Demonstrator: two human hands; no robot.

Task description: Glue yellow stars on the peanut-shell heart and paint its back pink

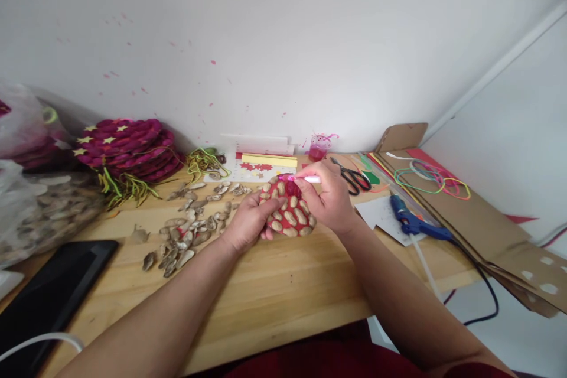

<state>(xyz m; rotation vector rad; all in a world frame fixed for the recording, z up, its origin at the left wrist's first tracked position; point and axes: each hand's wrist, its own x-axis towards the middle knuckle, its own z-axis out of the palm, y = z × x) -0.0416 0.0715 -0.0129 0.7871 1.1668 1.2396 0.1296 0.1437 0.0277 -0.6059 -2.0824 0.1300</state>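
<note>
My left hand (250, 218) grips the left edge of a round red disc (283, 231), thumb on top. Peanut shells (290, 218) cover its face in several rows. Some shells near its upper edge are coated in magenta paint (293, 189). In a pinch, my right hand (330, 195) holds a slim paintbrush with a white handle (312, 179), its pink tip at the painted shells. The bristles are partly hidden by my fingers. Behind the disc stands a clear cup of pink paint (319, 147).
Loose peanut shells (181, 242) lie left of my hands, beside a bag of shells (57, 212) and a stack of magenta coiled pieces (128, 147). A black tablet (57, 289) is at front left. Scissors (354, 177), a blue glue gun (411, 221) and cardboard (478, 218) lie right.
</note>
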